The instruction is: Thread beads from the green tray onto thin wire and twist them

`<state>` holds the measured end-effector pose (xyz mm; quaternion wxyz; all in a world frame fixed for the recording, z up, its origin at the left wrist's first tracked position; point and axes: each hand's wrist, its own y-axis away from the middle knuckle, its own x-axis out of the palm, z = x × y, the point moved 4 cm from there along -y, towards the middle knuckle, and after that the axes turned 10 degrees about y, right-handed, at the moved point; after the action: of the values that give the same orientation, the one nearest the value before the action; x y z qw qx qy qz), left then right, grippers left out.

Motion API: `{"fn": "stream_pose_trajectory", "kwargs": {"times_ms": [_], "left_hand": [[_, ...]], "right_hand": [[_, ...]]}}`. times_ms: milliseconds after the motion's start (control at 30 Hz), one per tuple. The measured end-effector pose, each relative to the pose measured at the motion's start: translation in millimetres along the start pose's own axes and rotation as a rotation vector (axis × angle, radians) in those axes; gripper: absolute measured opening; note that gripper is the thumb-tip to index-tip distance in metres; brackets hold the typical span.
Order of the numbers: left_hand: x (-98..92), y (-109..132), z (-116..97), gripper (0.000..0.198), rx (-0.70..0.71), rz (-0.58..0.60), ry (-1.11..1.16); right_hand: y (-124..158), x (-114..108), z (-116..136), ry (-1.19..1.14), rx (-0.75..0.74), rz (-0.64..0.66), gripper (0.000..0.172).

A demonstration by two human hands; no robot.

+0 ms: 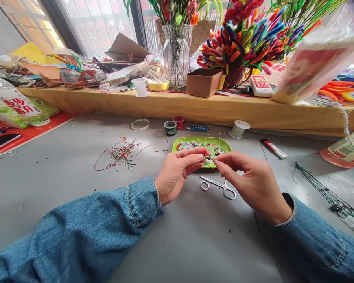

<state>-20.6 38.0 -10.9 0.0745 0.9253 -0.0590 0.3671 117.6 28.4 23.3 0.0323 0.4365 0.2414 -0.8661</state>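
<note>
My left hand point(177, 171) is closed in a pinch on a thin cord point(207, 152) that shows red near the fingertips. Facing it, my right hand point(253, 179) pinches a pale part of the cord close by; the exact grip is too small to make out. Both hands are held over the near edge of a green tray point(177, 140) of mixed small beads, partly hiding it. Below the fingers, a pair of small scissors point(229, 192) lies on the table beside a silver ring point(204, 185).
A pile of cord scraps point(124, 154) lies left. Behind the tray stand a green spool point(170, 128), a red spool point(179, 122) and a white spool point(240, 129). A lighter-sized tube point(273, 148) and dark knotted cords point(321, 186) lie right. A cluttered ledge point(106, 103) runs along the back.
</note>
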Motion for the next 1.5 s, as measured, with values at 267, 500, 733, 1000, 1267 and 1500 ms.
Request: {"fn": "stream_pose_trajectory", "kwargs": {"times_ms": [267,500,733,1000,1267,1500], "left_hand": [[-0.4,0,-3,0.016,0.031,-0.02,-0.002],[-1.7,-1,-4,0.016,0.063,-0.022,0.019],[-0.7,0,-3,0.017,0.075,-0.009,0.014],[-0.7,-1,1,0.018,0.038,0.005,0.011],[-0.6,0,2,0.018,0.026,-0.008,0.018],[-0.8,-1,2,0.017,0.036,0.003,0.022]], "right_hand": [[1,-2,-2,0.061,-0.017,-0.032,0.013],[2,-3,0,0.092,-0.022,-0.034,0.012],[4,1,4,0.082,-0.018,0.015,0.019],[2,4,7,0.13,-0.033,-0.066,0.028],[3,4,9,0.23,-0.151,-0.139,0.028],[3,5,8,0.159,-0.129,-0.121,0.027]]}}
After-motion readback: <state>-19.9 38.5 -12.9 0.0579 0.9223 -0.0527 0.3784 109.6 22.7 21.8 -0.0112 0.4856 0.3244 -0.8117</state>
